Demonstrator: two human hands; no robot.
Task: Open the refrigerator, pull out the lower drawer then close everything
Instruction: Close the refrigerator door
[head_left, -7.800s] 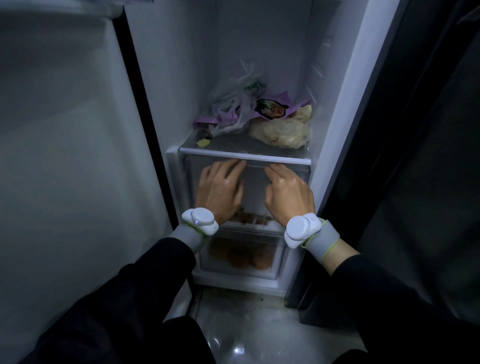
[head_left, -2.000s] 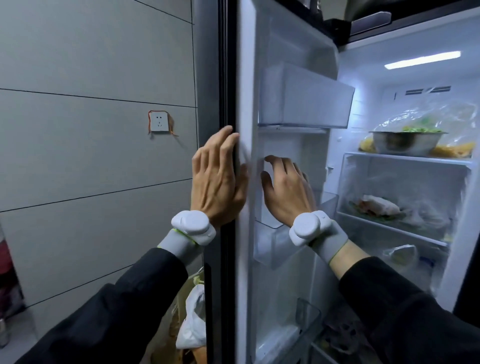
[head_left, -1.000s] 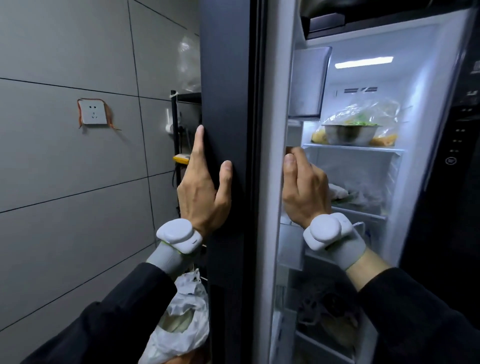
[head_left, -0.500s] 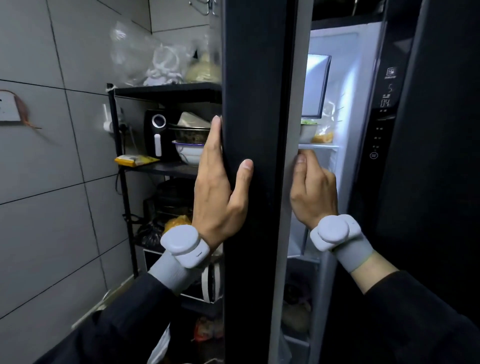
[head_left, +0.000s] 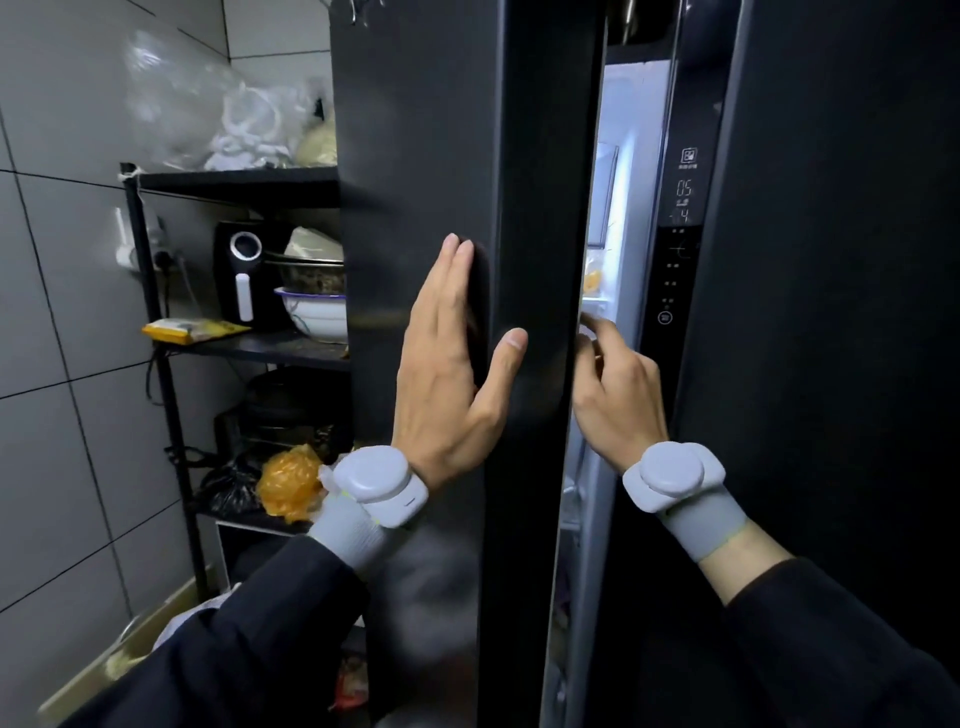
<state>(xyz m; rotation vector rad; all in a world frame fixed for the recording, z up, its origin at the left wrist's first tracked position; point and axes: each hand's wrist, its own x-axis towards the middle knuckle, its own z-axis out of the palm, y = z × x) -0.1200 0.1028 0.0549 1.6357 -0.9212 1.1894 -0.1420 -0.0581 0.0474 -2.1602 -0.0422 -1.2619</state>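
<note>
The dark left refrigerator door (head_left: 441, 156) stands almost shut, leaving a narrow lit gap (head_left: 618, 208) beside the right door (head_left: 831, 312). My left hand (head_left: 452, 358) lies flat on the door's outer face, fingers straight and thumb spread, holding nothing. My right hand (head_left: 613, 384) is at the gap by the door's inner edge, fingers loosely curled with their tips against that edge. The lower drawer is hidden behind the door.
A control panel with lit digits (head_left: 680, 234) runs down the right door's edge. To the left, a black rack (head_left: 156, 312) against the tiled wall holds an air fryer (head_left: 241, 270), bowls (head_left: 311, 306), plastic bags and an orange bag (head_left: 288, 480).
The door has swung further toward shut and the lit gap has narrowed. My right hand has slid back to the door's edge. My left hand stays flat on the outer face.
</note>
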